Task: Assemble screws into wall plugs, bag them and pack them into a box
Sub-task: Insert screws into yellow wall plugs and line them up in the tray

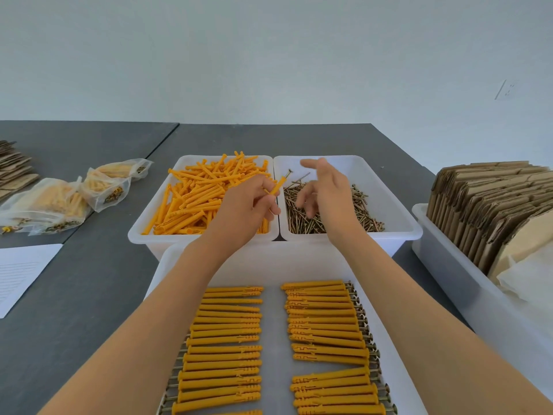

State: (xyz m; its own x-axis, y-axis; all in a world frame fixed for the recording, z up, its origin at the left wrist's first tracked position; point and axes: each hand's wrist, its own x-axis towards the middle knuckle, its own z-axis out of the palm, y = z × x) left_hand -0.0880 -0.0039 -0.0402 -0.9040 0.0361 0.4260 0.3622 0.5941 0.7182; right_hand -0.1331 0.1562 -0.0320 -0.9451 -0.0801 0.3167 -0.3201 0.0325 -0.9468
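Note:
My left hand [250, 206] pinches one orange wall plug [277, 186] above the seam between two white bins. The left bin [140, 226] is heaped with loose orange plugs [203, 193]. The right bin [398, 211] holds a pile of brass screws [353, 214]. My right hand [324, 190] hovers over the screws with fingers spread and relaxed, holding nothing. Close to me, a white tray [275, 324] carries two rows of plugs with screws in them, a left row [224, 348] and a right row [329, 339].
Filled clear bags of plugs and screws [71, 199] lie on the grey table at the left. A lined paper sheet [21, 274] sits in front of them. A white bin [443, 265] at the right holds flattened cardboard boxes [490, 202]. More cardboard [15, 169] lies far left.

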